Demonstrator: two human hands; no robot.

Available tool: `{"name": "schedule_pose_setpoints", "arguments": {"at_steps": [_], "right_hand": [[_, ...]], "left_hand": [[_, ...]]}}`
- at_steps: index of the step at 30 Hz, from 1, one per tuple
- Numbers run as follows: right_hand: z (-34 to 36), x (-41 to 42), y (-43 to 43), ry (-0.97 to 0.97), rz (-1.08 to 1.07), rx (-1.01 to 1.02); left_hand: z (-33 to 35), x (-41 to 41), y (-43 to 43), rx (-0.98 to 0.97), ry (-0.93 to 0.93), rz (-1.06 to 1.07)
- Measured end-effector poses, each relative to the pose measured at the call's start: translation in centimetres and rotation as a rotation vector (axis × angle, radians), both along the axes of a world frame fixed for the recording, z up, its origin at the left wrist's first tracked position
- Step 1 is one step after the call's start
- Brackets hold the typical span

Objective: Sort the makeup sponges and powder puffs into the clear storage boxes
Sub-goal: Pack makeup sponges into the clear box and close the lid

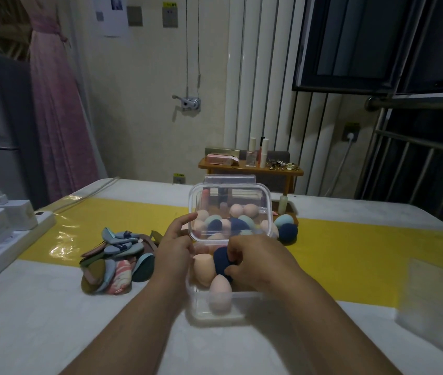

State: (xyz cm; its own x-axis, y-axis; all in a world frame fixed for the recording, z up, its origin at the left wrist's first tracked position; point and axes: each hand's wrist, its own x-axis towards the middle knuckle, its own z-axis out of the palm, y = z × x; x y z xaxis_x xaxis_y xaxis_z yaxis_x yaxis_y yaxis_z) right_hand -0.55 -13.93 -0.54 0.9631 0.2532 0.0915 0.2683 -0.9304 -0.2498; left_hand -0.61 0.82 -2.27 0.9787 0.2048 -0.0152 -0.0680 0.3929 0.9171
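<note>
Navy sponge point(221, 262) in box point(242, 295): right hand point(258, 261) grip clamped on it, left hand point(174, 244) slack against lid point(231, 193) edge.

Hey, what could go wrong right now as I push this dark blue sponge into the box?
The raised lid seems propped only by your left hand; it may drop onto your right hand. Pressing the navy sponge in could nudge the pink sponge over the front wall of the clear box. If the lid swings back, it might scatter the loose sponges behind it.
</note>
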Motion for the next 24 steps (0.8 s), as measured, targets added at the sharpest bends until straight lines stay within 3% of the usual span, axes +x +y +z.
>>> {"name": "schedule_pose_setpoints", "arguments": {"at_steps": [17, 24], "right_hand": [[0.13, 0.13, -0.93, 0.030, 0.002, 0.163], [0.61, -0.57, -0.24, 0.121, 0.323, 0.032]], "left_hand": [[-0.01, 0.02, 0.09, 0.021, 0.002, 0.001], [-0.26, 0.33, 0.05, 0.017, -0.002, 0.000]]}}
